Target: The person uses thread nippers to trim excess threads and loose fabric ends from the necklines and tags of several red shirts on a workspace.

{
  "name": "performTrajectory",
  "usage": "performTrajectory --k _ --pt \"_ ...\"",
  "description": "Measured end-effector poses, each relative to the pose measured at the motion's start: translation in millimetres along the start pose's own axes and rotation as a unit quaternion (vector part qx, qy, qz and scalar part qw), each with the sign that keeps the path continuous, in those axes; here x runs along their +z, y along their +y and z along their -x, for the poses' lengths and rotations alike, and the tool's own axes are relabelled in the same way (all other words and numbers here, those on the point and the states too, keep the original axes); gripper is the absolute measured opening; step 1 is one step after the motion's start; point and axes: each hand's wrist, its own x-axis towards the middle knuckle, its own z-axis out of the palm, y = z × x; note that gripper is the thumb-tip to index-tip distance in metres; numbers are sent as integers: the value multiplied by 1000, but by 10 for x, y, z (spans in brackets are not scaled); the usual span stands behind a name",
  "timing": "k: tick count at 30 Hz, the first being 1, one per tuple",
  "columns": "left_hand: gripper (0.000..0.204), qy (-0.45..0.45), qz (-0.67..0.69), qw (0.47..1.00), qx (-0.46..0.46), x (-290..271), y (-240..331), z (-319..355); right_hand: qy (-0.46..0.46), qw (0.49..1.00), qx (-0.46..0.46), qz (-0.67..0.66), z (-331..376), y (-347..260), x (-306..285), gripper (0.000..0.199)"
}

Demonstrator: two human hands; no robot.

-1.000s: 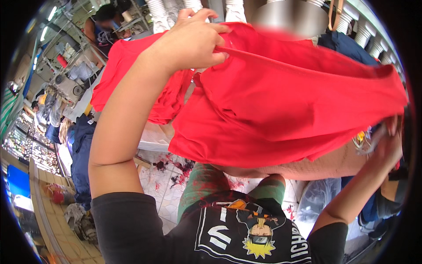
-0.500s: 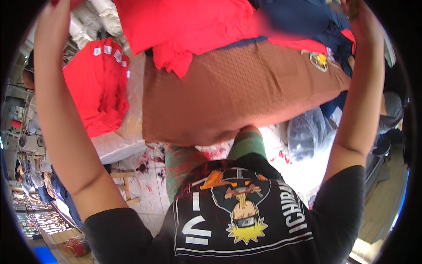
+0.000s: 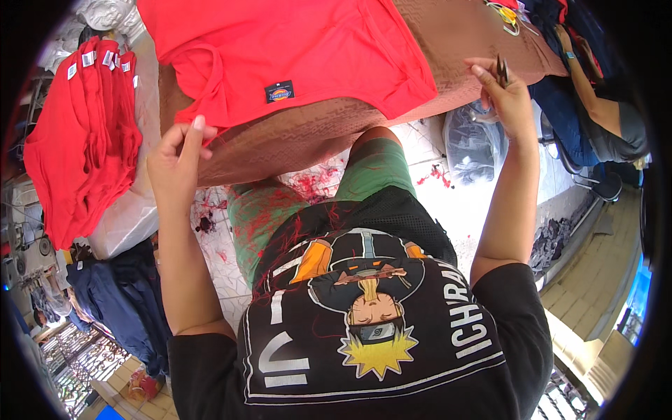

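Observation:
A red garment [image 3: 294,52] with a small sewn label lies spread on a brown table [image 3: 308,136] in front of me. My left hand [image 3: 176,157] hovers at the table's near edge, just below the garment's left corner, fingers apart and holding nothing. My right hand [image 3: 502,94] is at the table's right edge beside the garment's hem, fingers closed on a small dark metal tool [image 3: 501,68], which looks like thread snips.
A stack of folded red garments [image 3: 80,133] lies on a pale surface at the left. Dark blue clothes [image 3: 115,301] are piled lower left. A clear plastic bag [image 3: 472,140] sits on the tiled floor under the table. Another person sits at the far right [image 3: 595,105].
I held the red garment up in both hands; now it lies flat on the table. My left hand has let go of it and both arms have come down.

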Motion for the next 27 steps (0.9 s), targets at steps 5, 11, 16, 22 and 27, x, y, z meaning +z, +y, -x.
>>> performTrajectory --k 5,11,16,22,27 --pt "14 -34 -42 965 257 703 256 -179 -21 994 -88 54 -100 -141 303 16" --pt "14 -114 -93 930 337 1302 452 -339 -51 979 -122 152 -102 -164 688 17" --pt "25 0 -124 946 299 1643 453 -1099 9 981 -108 164 -262 -73 888 22" --pt "25 -18 -60 986 154 1832 321 -1483 36 983 -72 163 -323 54 1004 21" --pt "19 -164 18 982 95 1105 582 -1129 9 988 -59 143 -384 60 934 22"
